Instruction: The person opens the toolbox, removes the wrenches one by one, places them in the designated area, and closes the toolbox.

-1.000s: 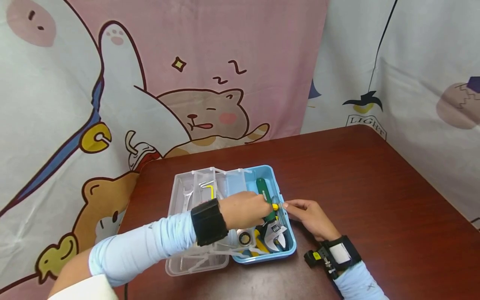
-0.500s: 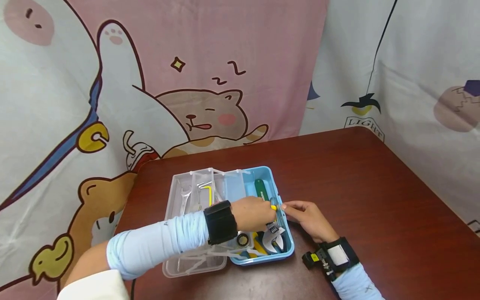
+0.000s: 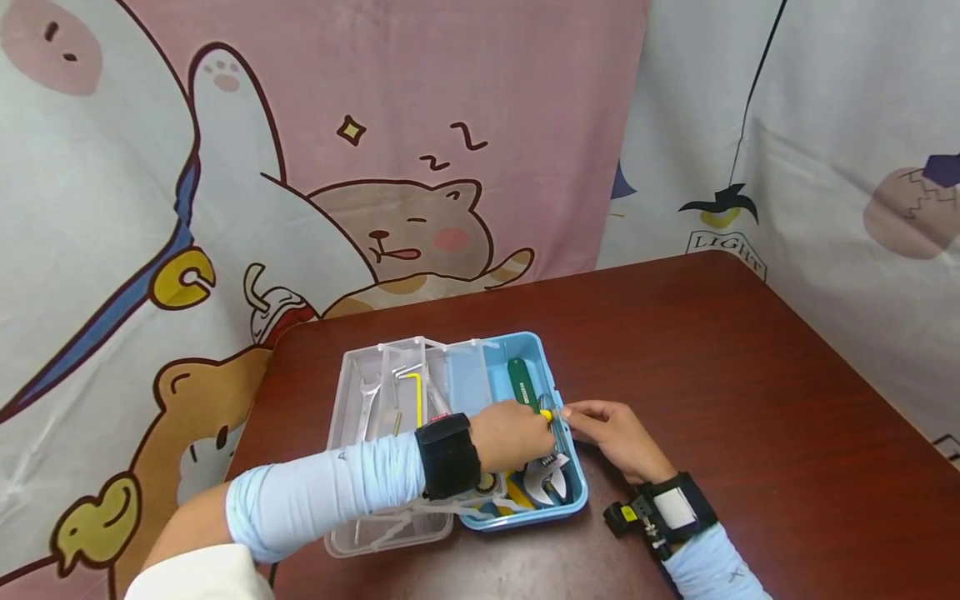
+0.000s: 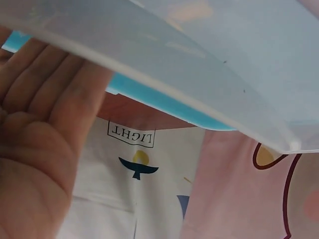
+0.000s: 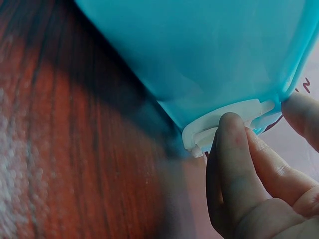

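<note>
An opened toolbox with a light blue bin lies on the table. My left hand reaches over the tray into the bin, among the tools; its fingertips are hidden. In the left wrist view, the visible part of the left hand has fairly straight fingers passing behind the translucent tray edge. Close by are a green handle, a small yellow piece and an adjustable wrench. My right hand holds the bin's right side, thumb at the rim and fingers against the white latch.
A clear compartment tray on the left holds a combination wrench and a yellow hex key. Brown tabletop extends to the right. A printed cloth hangs behind the table.
My left hand has moved a little right and toward the near side inside the bin, away from the green handle. The right hand keeps its place at the rim.
</note>
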The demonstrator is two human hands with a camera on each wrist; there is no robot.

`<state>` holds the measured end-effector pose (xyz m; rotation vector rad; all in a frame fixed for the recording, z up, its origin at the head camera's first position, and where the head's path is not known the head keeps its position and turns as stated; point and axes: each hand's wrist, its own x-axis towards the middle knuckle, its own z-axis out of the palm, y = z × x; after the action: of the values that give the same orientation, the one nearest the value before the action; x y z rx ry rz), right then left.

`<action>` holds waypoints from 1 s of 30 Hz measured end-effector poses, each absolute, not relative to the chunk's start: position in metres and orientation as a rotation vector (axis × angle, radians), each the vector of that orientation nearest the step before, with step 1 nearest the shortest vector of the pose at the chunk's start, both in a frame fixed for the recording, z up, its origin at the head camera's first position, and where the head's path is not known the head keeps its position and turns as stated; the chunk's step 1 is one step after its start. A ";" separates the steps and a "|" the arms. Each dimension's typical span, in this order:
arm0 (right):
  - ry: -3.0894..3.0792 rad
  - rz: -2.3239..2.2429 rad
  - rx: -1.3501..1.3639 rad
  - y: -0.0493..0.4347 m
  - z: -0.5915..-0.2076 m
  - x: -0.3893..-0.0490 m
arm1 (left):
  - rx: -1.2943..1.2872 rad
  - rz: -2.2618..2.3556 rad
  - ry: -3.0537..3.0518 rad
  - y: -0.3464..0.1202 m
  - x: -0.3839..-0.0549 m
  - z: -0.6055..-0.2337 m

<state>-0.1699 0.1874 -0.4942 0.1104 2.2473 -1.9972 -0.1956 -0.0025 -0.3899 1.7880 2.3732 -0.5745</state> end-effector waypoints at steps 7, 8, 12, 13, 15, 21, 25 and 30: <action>2.267 -1.973 0.130 0.186 -0.494 -0.170 | 1.953 -0.685 2.349 -0.005 -0.193 -0.394; 2.268 -1.973 0.129 0.186 -0.494 -0.170 | 1.946 -0.686 2.352 -0.005 -0.193 -0.394; 2.264 -1.982 0.129 0.187 -0.495 -0.171 | 1.910 -0.675 2.392 -0.003 -0.193 -0.397; 2.261 -1.986 0.129 0.187 -0.496 -0.171 | 1.904 -0.672 2.404 -0.003 -0.193 -0.398; 2.249 -2.001 0.126 0.187 -0.496 -0.171 | 1.903 -0.669 2.428 -0.001 -0.194 -0.400; 2.244 -2.014 0.121 0.186 -0.498 -0.172 | 1.911 -0.663 2.478 0.001 -0.198 -0.407; 2.255 -2.009 0.124 0.187 -0.497 -0.171 | 1.933 -0.686 2.494 0.002 -0.202 -0.409; 2.248 -2.014 0.129 0.187 -0.496 -0.172 | 2.015 -0.694 2.384 0.005 -0.205 -0.408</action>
<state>-0.1718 0.1868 -0.4958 0.1286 2.2477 -2.0138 -0.2050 0.0049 -0.4077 2.0151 2.3841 -0.6936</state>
